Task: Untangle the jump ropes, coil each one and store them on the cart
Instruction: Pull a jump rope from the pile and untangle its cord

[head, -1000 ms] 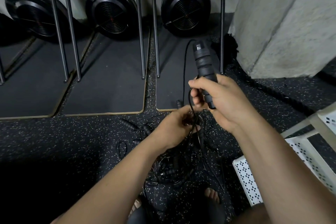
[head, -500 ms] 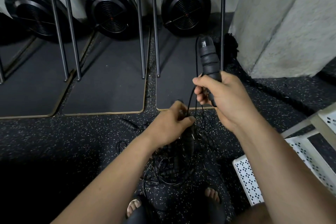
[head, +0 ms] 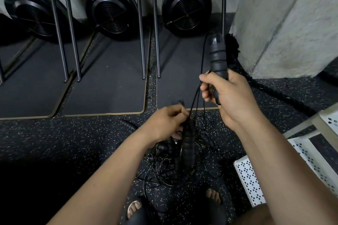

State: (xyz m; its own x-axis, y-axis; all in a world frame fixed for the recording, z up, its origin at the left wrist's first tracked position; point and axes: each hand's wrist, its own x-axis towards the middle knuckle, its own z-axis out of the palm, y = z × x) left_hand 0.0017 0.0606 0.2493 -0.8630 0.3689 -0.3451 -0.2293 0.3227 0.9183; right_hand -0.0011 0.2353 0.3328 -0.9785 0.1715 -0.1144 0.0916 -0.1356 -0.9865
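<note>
Jump ropes [head: 175, 168], thin black cords with ribbed grips, lie tangled on the floor [head: 87, 142]. My right hand [head: 228, 95] grips one handle [head: 217, 56] upright; my left hand [head: 164, 124] pinches a cord [head: 194, 100] above the tangle.

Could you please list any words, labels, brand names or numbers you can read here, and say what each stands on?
No readable text anywhere in view.
Raised jump rope handle: no legible marking.
Black fan housings: only a small red centre dot, no letters.
White cart: punched hole pattern only, no print.
</note>
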